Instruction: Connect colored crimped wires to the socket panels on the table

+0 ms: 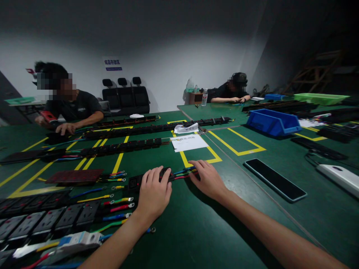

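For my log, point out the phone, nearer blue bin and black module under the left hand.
Phone (pixel 275 180), head view: screen.
Nearer blue bin (pixel 263 122), head view: side wall.
Black module (pixel 135 182), head view: uncovered end.

Both forearms (pixel 258 219) bare, converging — left fingers (pixel 151 176) spread, palm down — right fingers (pixel 201 166) bent

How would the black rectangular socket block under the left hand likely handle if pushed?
The black rectangular socket block is likely stiff, given its straight-edged, boxy housing. The thin red, green and blue wires at its end would probably flex, being separate strands. Its flat, low shape suggests sliding rather than rolling.
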`<state>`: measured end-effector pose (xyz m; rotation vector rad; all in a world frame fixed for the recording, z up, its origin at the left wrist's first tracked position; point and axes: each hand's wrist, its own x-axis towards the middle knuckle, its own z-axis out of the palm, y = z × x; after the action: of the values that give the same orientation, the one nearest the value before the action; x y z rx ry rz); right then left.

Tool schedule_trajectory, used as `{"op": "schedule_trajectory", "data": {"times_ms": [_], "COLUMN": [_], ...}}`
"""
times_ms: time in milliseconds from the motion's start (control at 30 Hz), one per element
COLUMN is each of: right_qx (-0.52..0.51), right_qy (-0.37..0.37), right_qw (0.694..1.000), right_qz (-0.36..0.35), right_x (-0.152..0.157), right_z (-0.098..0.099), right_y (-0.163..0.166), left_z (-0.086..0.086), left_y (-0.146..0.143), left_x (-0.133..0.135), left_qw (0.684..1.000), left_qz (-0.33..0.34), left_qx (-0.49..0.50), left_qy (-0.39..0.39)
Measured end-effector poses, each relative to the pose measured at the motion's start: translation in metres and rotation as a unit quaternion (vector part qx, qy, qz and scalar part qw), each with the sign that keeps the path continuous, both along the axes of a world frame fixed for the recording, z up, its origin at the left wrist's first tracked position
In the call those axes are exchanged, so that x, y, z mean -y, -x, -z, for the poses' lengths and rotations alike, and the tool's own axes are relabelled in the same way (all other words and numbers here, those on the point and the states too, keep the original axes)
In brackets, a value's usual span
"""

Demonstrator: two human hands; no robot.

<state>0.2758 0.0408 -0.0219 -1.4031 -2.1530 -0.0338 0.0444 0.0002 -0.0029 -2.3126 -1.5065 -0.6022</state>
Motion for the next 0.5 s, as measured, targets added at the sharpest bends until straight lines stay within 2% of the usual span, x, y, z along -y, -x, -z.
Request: {"op": "schedule_trajectory", "data": {"times_ms": [233, 500], "right_qx": [-0.105, -0.118], "right_qy": [-0.004, 0.001], "right_qw": [0.994, 0.993], "right_qz": [0.02, 0.026], "right_x": [-0.0055, -0.0035], "right_z": [0.006, 0.0028], "right_y": [-0.0049, -0.0041], "left_z": [-0.0002, -0.0008], "left_y": [0.0006, 0.0008], "left_x": [0.0005, 0.0005], "left_qw": [1.0, 1.0], "left_qz": [-0.001, -0.001], "left_qx": [-0.009, -0.008], "left_qy": [0.007, 0.013]}}
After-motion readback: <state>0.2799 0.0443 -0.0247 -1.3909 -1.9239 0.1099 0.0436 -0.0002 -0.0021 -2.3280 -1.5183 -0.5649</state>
